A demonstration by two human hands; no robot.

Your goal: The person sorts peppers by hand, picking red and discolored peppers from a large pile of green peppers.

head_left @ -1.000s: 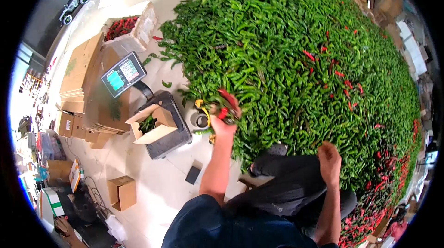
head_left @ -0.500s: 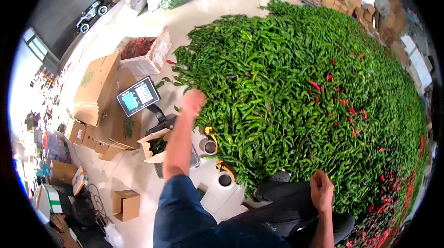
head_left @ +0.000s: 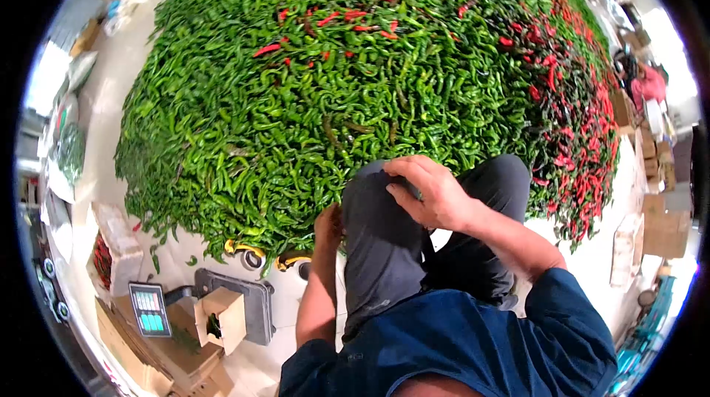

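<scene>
A broad heap of green chili peppers [head_left: 296, 116] spreads in front of my knees, with red chili peppers [head_left: 551, 71] mixed in at the right. My left hand [head_left: 328, 225] is down at the heap's near edge, beside my left knee. Its fingers are mostly hidden, so what they touch does not show. Over the same knee is my right hand [head_left: 429, 191], fingers loosely bent, thumb apart, nothing visible in it. Left of my left arm, a small cardboard box [head_left: 231, 315] with something green inside stands on a scale platform [head_left: 257, 312]; the scale's display [head_left: 150, 310] is lit.
Two yellow-handled tools, apparently tape dispensers [head_left: 246, 252], lie along the heap's near edge. A foam box [head_left: 122, 249] with red peppers and flattened cardboard [head_left: 122, 341] stand at the left. More cardboard boxes [head_left: 664, 227] are at the far right.
The view has swung right. My left hand has drawn back from near the scale to the heap's edge by my knee. My right hand has moved across over the left knee.
</scene>
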